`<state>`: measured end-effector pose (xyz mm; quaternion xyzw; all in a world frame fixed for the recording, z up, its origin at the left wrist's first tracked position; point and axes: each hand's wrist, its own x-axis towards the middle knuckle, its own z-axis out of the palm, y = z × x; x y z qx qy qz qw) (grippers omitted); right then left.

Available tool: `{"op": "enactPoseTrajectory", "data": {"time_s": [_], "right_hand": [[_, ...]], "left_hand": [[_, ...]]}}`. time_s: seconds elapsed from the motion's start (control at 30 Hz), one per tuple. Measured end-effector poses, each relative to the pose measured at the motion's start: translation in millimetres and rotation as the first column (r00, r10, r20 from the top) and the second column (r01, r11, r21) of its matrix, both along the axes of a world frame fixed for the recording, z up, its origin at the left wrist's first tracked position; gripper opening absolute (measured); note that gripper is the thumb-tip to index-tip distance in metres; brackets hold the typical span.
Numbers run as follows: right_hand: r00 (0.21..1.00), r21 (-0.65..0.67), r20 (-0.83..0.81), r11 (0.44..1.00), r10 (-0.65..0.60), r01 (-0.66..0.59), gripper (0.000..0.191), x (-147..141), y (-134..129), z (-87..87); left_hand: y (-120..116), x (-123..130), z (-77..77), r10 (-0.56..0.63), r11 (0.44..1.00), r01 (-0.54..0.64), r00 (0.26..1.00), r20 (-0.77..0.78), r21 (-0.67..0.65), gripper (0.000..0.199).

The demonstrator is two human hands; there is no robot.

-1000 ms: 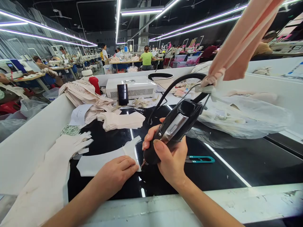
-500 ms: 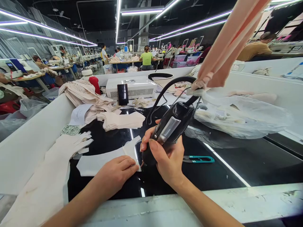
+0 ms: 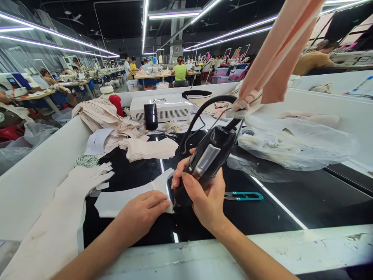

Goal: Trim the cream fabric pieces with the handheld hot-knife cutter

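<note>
In my right hand [image 3: 205,194] is a black corded handheld tool [image 3: 208,155] with a silver lever, fingers wrapped around its body. The tool is tilted, its lower end near the right edge of a white fabric piece [image 3: 116,202] on the black tabletop. My left hand [image 3: 145,212] lies over this fabric, fingers together and bent, holding it down by that edge; the fingertips are partly hidden. The tool's top is tied to hanging pink fabric strips [image 3: 271,66]. Teal thread snips [image 3: 246,196] rest to the right of my right hand.
Stacked cut fabric [image 3: 55,210] lies at the left, with more pale fabric pieces [image 3: 148,149] behind. A phone [image 3: 150,116] leans against a white vented box [image 3: 169,108]. At the right sits a clear plastic bag [image 3: 297,144]. White side walls [image 3: 43,167] border the table.
The tool and my right hand have shifted slightly left, and the pink strips have swung left too. My left hand stays on the fabric. A person in yellow now shows in the background.
</note>
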<state>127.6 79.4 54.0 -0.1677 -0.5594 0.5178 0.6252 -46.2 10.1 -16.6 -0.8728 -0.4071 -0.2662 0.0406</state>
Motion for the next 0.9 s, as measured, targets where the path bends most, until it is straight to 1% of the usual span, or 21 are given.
{"op": "enactPoseTrajectory", "data": {"time_s": [0.13, 0.23, 0.3, 0.37, 0.43, 0.47, 0.53, 0.6, 0.67, 0.77, 0.9], "right_hand": [[1.000, -0.005, -0.013, 1.000, 0.018, -0.019, 0.032, 4.6, -8.7, -0.3], [0.999, 0.005, -0.009, 0.999, 0.053, -0.053, 0.030, 11.0, -15.9, 0.4], [0.998, 0.021, 0.000, 0.997, 0.069, -0.069, 0.030, 16.2, -15.7, 2.9], [0.999, 0.034, -0.007, 0.999, 0.035, -0.035, 0.033, 21.3, -8.9, 6.8], [0.998, 0.035, -0.030, 0.998, -0.050, 0.051, 0.033, 25.2, 4.1, 10.5], [0.995, 0.034, -0.040, 0.995, -0.095, 0.097, 0.032, 26.4, 12.1, 11.7], [0.985, 0.037, -0.052, 0.986, -0.163, 0.165, 0.030, 26.9, 28.1, 12.5], [0.981, 0.045, -0.055, 0.981, -0.188, 0.191, 0.030, 25.0, 41.3, 11.1], [0.982, 0.042, -0.053, 0.982, -0.182, 0.185, 0.030, 21.5, 49.6, 8.8], [0.985, 0.026, -0.047, 0.986, -0.166, 0.167, 0.031, 15.2, 54.0, 6.1], [0.990, 0.013, -0.023, 0.990, -0.141, 0.141, 0.034, 8.5, 54.3, 4.2]], "left_hand": [[-2.9, -1.3, 0.3, -0.016, 0.999, 0.017, 0.999, 0.028, -0.038, 0.035], [-10.5, -0.3, 6.3, -0.046, 0.994, 0.051, 0.998, 0.046, -0.101, 0.035], [-16.8, -0.8, 12.3, -0.074, 0.985, 0.082, 0.996, 0.053, -0.155, 0.035], [-21.8, -2.8, 18.8, -0.096, 0.973, 0.106, 0.994, 0.058, -0.207, 0.038], [-23.0, -5.3, 24.5, -0.104, 0.966, 0.114, 0.993, 0.057, -0.232, 0.044], [-21.7, -6.1, 26.8, -0.101, 0.968, 0.111, 0.993, 0.053, -0.226, 0.046], [-15.2, -5.6, 29.8, -0.088, 0.980, 0.093, 0.995, 0.038, -0.173, 0.045], [-4.5, -1.7, 30.7, -0.062, 0.993, 0.063, 0.998, 0.010, -0.103, 0.041], [7.9, 4.8, 29.7, -0.032, 0.999, 0.032, 0.999, -0.028, -0.025, 0.036], [24.5, 15.3, 25.5, -0.003, 0.997, 0.011, 0.994, -0.106, 0.078, 0.030], [37.7, 22.9, 19.9, 0.015, 0.990, 0.012, 0.981, -0.191, 0.137, 0.024]]}}
